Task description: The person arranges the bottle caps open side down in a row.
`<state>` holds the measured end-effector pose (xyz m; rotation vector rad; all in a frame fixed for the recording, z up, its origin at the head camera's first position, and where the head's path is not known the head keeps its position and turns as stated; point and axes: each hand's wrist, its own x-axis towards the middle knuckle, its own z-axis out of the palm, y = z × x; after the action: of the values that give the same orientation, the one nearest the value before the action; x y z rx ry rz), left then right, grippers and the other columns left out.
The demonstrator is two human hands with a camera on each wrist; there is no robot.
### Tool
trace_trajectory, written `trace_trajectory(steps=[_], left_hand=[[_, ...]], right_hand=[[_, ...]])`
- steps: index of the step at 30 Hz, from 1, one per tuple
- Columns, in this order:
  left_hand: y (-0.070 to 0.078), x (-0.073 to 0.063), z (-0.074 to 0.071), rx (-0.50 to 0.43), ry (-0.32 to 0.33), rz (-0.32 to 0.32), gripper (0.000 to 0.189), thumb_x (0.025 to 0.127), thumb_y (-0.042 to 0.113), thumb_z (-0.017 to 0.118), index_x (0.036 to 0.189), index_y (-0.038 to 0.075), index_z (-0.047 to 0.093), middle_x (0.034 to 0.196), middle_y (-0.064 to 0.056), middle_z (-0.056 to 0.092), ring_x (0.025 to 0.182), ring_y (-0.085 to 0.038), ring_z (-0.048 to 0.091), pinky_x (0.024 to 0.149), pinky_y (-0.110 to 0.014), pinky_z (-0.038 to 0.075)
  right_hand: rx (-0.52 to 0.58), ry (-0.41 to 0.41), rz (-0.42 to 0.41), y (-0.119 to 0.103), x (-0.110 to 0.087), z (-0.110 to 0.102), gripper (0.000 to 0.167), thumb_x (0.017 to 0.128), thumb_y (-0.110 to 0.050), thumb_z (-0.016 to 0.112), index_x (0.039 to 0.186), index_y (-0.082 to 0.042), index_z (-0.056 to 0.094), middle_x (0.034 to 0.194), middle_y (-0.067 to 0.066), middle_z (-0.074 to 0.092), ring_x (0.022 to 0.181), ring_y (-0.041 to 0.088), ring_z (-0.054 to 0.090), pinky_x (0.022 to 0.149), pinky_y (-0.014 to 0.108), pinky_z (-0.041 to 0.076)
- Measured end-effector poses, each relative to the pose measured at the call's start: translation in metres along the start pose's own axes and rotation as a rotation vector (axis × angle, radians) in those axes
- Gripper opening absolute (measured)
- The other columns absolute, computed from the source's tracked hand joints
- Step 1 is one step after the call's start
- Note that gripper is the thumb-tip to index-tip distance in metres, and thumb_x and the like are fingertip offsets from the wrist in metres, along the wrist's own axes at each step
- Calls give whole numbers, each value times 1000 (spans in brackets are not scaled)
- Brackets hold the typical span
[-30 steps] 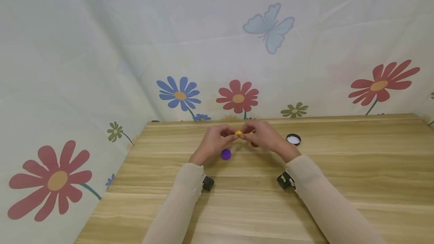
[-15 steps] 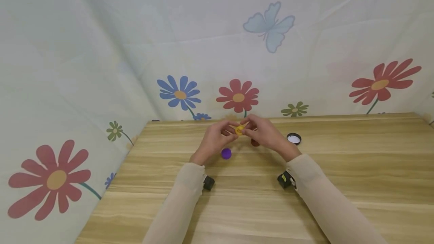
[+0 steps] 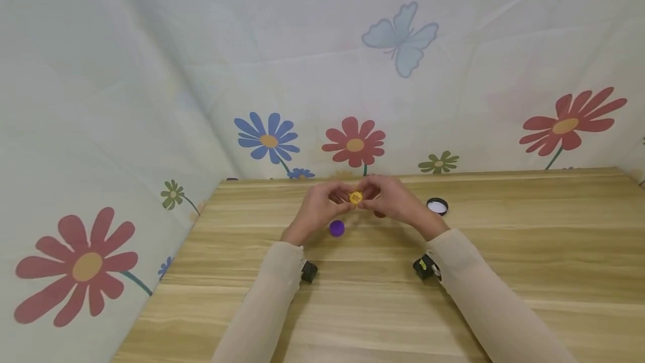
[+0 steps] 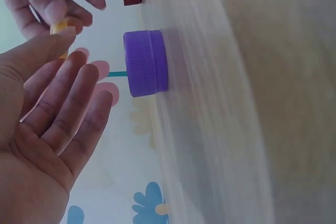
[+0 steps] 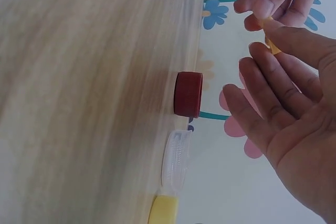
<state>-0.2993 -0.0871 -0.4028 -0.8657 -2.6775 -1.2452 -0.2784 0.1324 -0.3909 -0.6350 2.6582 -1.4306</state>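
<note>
Currently I read the left hand (image 3: 321,209) and right hand (image 3: 394,200) both pinching the yellow cap (image 3: 355,198) off the table (image 3: 363,312), near the purple cap (image 3: 337,228). I judge it light, stiff, probably slick plastic; best held by opposite edges.

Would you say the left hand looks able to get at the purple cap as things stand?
Probably yes: the purple cap stands on the table near the left hand with nothing seen between, though that hand pinches the yellow cap.
</note>
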Motion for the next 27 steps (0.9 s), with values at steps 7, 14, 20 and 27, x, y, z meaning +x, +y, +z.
trace_trajectory(steps=[7,14,20,27], left_hand=[[1,0,-6,27,-53,-2,23,92,10,85,114,7,79,102,0,78,90,-13,72,83,-28,58],[1,-2,-10,42,-107,-2,19,90,8,85,109,7,81,98,1,78,88,-12,72,81,-28,59],[0,-2,-12,36,-136,-12,16,89,11,86,105,10,82,98,3,78,92,-12,71,85,-31,59],[-1,-3,-12,37,-186,-63,16,89,13,87,104,11,82,96,5,77,93,-12,71,89,-34,57]], right_hand=[[-56,0,-22,-2,1,0,20,93,-3,81,112,-3,73,99,7,72,80,22,65,66,34,59],[-99,-12,-69,-1,-1,2,17,93,-1,81,109,-3,75,99,5,73,89,20,67,81,36,58],[-122,-37,-65,-1,-1,4,17,93,-3,82,108,-4,75,98,3,73,91,19,69,85,37,59],[-126,-84,-86,0,-1,7,15,92,0,81,105,-4,75,95,2,74,88,17,69,81,34,59]])
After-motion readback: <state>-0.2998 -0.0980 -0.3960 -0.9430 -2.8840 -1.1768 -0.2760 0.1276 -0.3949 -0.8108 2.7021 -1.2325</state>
